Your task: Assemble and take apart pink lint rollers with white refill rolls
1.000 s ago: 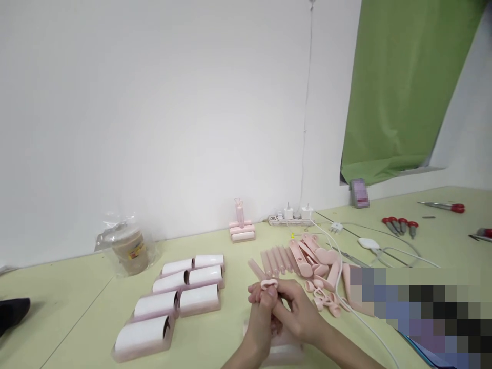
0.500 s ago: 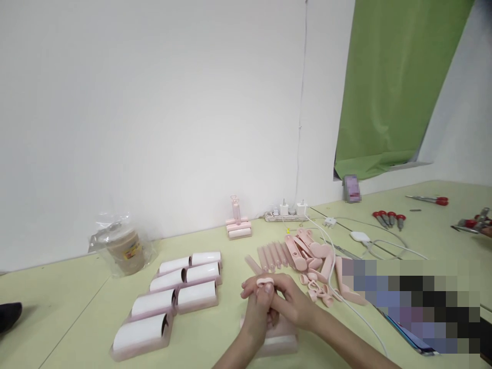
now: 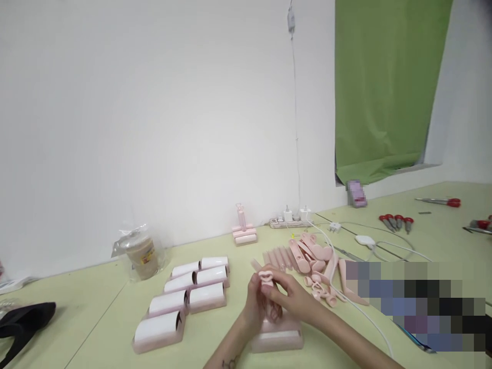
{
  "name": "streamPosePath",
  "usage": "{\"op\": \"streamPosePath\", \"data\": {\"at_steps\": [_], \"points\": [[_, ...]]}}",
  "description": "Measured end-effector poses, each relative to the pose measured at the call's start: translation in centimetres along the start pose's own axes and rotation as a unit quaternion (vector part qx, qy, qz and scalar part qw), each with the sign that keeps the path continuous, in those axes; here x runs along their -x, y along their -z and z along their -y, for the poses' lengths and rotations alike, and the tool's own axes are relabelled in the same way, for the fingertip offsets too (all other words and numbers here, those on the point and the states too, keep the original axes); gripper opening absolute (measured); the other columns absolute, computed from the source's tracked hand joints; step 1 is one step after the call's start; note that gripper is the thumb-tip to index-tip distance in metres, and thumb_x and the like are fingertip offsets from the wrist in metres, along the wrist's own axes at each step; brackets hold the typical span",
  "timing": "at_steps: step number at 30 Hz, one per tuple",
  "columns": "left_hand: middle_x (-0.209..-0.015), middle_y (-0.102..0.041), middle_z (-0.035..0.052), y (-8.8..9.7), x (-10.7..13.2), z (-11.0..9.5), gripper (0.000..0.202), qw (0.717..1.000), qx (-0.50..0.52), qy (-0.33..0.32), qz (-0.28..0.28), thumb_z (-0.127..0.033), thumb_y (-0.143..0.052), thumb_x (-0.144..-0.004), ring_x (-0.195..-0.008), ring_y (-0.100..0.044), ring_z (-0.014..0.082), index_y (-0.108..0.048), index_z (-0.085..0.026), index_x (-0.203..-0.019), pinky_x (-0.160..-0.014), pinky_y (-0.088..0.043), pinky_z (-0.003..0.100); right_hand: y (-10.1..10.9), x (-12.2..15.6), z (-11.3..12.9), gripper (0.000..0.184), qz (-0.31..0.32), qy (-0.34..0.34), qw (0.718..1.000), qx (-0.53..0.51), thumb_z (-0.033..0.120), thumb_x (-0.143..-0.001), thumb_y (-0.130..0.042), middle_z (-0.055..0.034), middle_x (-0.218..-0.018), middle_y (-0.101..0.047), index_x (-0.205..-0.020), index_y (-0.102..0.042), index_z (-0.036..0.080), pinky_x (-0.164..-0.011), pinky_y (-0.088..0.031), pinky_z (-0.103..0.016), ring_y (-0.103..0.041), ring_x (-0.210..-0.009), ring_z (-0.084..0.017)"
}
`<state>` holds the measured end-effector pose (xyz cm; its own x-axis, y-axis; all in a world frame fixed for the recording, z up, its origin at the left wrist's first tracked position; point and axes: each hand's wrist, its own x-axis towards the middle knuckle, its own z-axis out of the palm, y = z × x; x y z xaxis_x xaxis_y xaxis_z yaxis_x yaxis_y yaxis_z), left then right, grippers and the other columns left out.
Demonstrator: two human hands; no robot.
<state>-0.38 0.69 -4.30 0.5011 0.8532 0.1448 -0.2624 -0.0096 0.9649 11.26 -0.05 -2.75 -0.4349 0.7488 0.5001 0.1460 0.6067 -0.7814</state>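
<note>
My left hand [image 3: 255, 303] and my right hand [image 3: 294, 300] meet above the table near its front edge. Together they grip a pink plastic handle with a heart-shaped loop [image 3: 266, 278] at its top, held upright between the fingers. Both hands are closed round it. Just under the hands lies a pink lint-roller case [image 3: 277, 335] with a white roll in it. Behind the hands lies a row of pink handle tubes [image 3: 277, 256] and a heap of pink plastic parts [image 3: 317, 261].
Several white rolls in pink cases [image 3: 188, 294] lie in rows at the left. At the wall stand a bagged jar [image 3: 143, 254], a finished roller [image 3: 243, 233] and a power strip [image 3: 290, 221]. White cables [image 3: 369, 243], red-handled tools [image 3: 395, 222] and a black cloth [image 3: 23, 320] also lie about.
The view has shifted, so the table things sit further right in the picture. My hands have tilted the heart-loop handle a little more upright; they keep hold of it.
</note>
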Motion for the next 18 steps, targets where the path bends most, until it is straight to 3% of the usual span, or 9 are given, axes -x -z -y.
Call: {"op": "streamPosePath", "data": {"at_steps": [2, 4, 5, 7, 9, 11, 14, 16, 18], "points": [[-0.051, -0.055, 0.0003, 0.9, 0.7, -1.8, 0.057, 0.999, -0.04, 0.01, 0.027, -0.074, -0.05, -0.053, -0.053, -0.051, 0.0143, -0.054, -0.017, -0.055, -0.054, -0.039, 0.026, -0.3, -0.1, -0.2, 0.026, 0.0, 0.003, 1.0, -0.006, 0.041, -0.084, -0.043, -0.0037, -0.087, -0.055, -0.088, -0.056, 0.019, -0.075, -0.043, -0.03, -0.053, -0.081, -0.018], [-0.08, -0.062, 0.0029, 1.9, 1.8, -3.0, 0.052, 0.994, -0.1, 0.026, 0.033, -0.045, -0.079, -0.035, -0.079, -0.054, 0.0205, -0.06, -0.016, -0.074, -0.072, -0.039, 0.028, -0.2, 0.1, -0.5, 0.028, 0.011, 0.002, 1.0, -0.012, 0.043, -0.083, -0.045, -0.0051, -0.095, -0.054, -0.093, -0.055, 0.019, -0.079, -0.042, -0.031, -0.053, -0.088, -0.019], [-0.09, -0.06, 0.0037, 2.3, 2.5, -3.2, 0.059, 0.985, -0.164, 0.043, 0.028, -0.033, -0.082, -0.03, -0.086, -0.051, 0.023, -0.06, -0.017, -0.082, -0.075, -0.037, 0.029, 0.1, 0.3, -0.6, 0.031, 0.021, -0.002, 1.0, -0.015, 0.044, -0.081, -0.048, -0.0058, -0.102, -0.053, -0.1, -0.054, 0.02, -0.084, -0.041, -0.033, -0.051, -0.095, -0.02], [-0.097, -0.056, 0.004, 2.5, 4.0, -2.8, 0.06, 0.932, -0.354, 0.077, 0.019, -0.025, -0.081, -0.034, -0.089, -0.049, 0.0255, -0.058, -0.021, -0.09, -0.074, -0.037, 0.031, 0.9, 0.9, -1.2, 0.045, 0.02, -0.006, 0.999, -0.032, 0.048, -0.078, -0.051, -0.0074, -0.114, -0.049, -0.115, -0.045, 0.024, -0.093, -0.034, -0.037, -0.044, -0.11, -0.023], [-0.096, -0.056, 0.0031, 2.4, 5.0, -2.2, 0.043, 0.875, -0.478, 0.08, 0.02, -0.021, -0.074, -0.047, -0.088, -0.05, 0.0251, -0.058, -0.022, -0.087, -0.074, -0.036, 0.031, 2.1, 1.7, -2.0, 0.051, -0.031, -0.014, 0.997, -0.073, 0.052, -0.079, -0.046, -0.0093, -0.116, -0.049, -0.121, -0.035, 0.026, -0.095, -0.032, -0.04, -0.043, -0.113, -0.023], [-0.095, -0.057, 0.0024, 2.6, 5.0, -2.4, 0.034, 0.861, -0.504, 0.07, -0.009, -0.02, -0.069, -0.055, -0.087, -0.052, 0.0236, -0.057, -0.023, -0.086, -0.076, -0.037, 0.03, 3.3, 2.6, -3.0, 0.042, -0.117, -0.031, 0.985, -0.119, 0.053, -0.082, -0.039, -0.0103, -0.107, -0.055, -0.116, -0.037, 0.028, -0.088, -0.04, -0.039, -0.052, -0.103, -0.023], [-0.1, -0.058, 0.0042, 4.5, 2.6, -5.5, 0.037, 0.852, -0.507, 0.062, -0.113, -0.03, -0.065, -0.062, -0.092, -0.053, 0.0229, -0.054, -0.02, -0.096, -0.078, -0.038, 0.028, 4.3, 3.9, -4.2, 0.033, -0.23, -0.052, 0.963, -0.128, 0.047, -0.082, -0.043, -0.009, -0.094, -0.059, -0.11, -0.041, 0.03, -0.078, -0.047, -0.035, -0.058, -0.091, -0.023], [-0.107, -0.057, 0.0061, 7.2, -0.3, -8.7, 0.043, 0.797, -0.574, 0.054, -0.182, -0.041, -0.061, -0.066, -0.099, -0.051, 0.0242, -0.053, -0.019, -0.102, -0.081, -0.038, 0.028, 4.1, 4.6, -4.5, 0.03, -0.25, -0.062, 0.959, -0.116, 0.042, -0.081, -0.047, -0.0078, -0.088, -0.06, -0.108, -0.042, 0.031, -0.074, -0.048, -0.033, -0.059, -0.087, -0.023], [-0.109, -0.056, 0.008, 10.6, -3.7, -11.4, 0.046, 0.765, -0.608, 0.073, -0.198, -0.044, -0.06, -0.068, -0.099, -0.052, 0.0266, -0.054, -0.018, -0.104, -0.081, -0.039, 0.031, 3.4, 5.1, -4.4, 0.029, -0.238, -0.061, 0.963, -0.114, 0.038, -0.08, -0.048, -0.0064, -0.081, -0.06, -0.108, -0.044, 0.031, -0.072, -0.049, -0.033, -0.06, -0.082, -0.022]]}}
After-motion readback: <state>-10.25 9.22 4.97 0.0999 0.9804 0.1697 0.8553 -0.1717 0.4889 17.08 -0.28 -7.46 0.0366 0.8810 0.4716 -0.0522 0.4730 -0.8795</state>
